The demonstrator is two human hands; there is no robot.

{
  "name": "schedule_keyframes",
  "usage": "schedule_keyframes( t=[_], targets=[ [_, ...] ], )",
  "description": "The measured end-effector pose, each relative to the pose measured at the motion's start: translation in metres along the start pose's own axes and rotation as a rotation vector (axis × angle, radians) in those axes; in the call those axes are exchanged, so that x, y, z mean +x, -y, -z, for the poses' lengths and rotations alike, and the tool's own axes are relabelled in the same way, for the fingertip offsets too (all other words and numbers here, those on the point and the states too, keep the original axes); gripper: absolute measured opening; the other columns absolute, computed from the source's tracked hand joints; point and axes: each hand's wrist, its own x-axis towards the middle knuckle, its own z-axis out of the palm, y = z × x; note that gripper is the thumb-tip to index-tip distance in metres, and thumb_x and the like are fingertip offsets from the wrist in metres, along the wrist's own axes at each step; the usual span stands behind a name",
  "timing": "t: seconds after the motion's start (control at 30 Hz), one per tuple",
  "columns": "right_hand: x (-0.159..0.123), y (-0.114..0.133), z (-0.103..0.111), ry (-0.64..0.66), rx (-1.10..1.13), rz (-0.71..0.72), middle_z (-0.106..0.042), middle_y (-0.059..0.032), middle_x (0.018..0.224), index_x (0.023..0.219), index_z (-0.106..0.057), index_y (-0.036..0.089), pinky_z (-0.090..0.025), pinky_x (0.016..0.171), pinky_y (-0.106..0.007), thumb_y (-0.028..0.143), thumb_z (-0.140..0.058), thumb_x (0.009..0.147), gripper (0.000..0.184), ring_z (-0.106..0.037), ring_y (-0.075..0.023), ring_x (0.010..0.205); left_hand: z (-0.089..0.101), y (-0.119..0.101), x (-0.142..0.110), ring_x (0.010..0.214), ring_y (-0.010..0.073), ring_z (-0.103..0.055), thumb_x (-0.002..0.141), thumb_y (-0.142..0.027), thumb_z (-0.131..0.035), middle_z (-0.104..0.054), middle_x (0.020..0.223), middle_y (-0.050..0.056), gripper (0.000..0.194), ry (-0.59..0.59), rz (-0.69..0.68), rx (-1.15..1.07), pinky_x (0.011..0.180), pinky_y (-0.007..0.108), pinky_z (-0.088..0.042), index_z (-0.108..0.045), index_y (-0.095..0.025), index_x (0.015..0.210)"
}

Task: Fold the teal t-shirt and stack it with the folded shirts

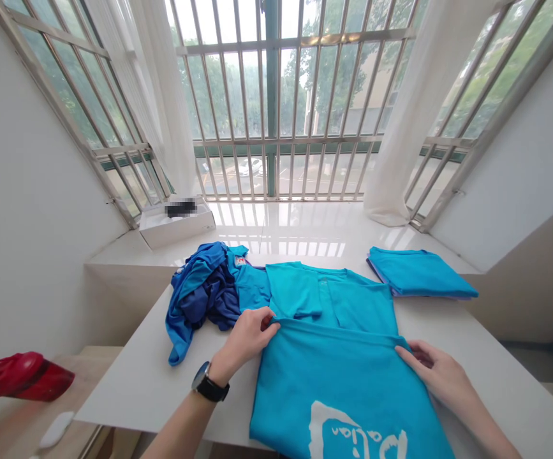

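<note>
A turquoise T-shirt [338,376] with a white print lies flat on the white table [132,382], its lower part folded up over the body. My left hand [247,335], with a black wristwatch, pinches the left end of the folded edge. My right hand [436,370] grips the right end of the same edge, fingers curled on the cloth. Both sleeves are folded in across the shirt's upper part.
A heap of dark and light blue garments [204,290] lies at the table's back left. Folded turquoise shirts [420,273] are stacked at the back right. A white box [175,220] sits on the windowsill. A red object [25,376] lies on a low surface at left.
</note>
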Motion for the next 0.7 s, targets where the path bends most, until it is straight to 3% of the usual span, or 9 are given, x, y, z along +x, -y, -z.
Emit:
schedule_keyframes(
  t=[0.23, 0.47, 0.7],
  targets=[
    [0.003, -0.001, -0.003, -0.039, -0.060, 0.000, -0.077, -0.0069, 0.078, 0.090, -0.075, 0.024, -0.056, 0.057, -0.033, 0.072, -0.056, 0.071, 0.054, -0.072, -0.0281, 0.070, 0.007, -0.003, 0.009, 0.076, 0.0190, -0.061, 0.086, -0.027, -0.057, -0.068, 0.085, 0.004, 0.017, 0.096, -0.032, 0.220, 0.064, 0.025, -0.041, -0.067, -0.020, 0.097],
    [0.005, -0.006, -0.003, -0.036, -0.097, -0.007, -0.077, -0.0061, 0.077, 0.093, -0.074, 0.024, -0.056, 0.059, -0.032, 0.074, -0.057, 0.071, 0.057, -0.071, -0.0273, 0.072, 0.010, -0.016, 0.013, 0.099, 0.0253, -0.062, 0.086, -0.018, -0.053, -0.067, 0.105, 0.007, 0.029, 0.210, -0.171, 0.413, 0.080, 0.031, -0.046, -0.063, -0.023, 0.113],
    [0.016, 0.016, -0.011, -0.088, -0.111, 0.215, -0.077, -0.0060, 0.086, 0.084, -0.075, 0.026, -0.055, 0.063, -0.032, 0.071, -0.055, 0.077, 0.050, -0.068, -0.0244, 0.070, 0.017, -0.037, 0.051, 0.087, 0.0270, -0.065, 0.080, -0.032, -0.068, -0.070, 0.097, 0.009, 0.025, 0.482, -0.263, 0.524, 0.065, 0.029, -0.045, -0.068, -0.021, 0.101]
  ],
)
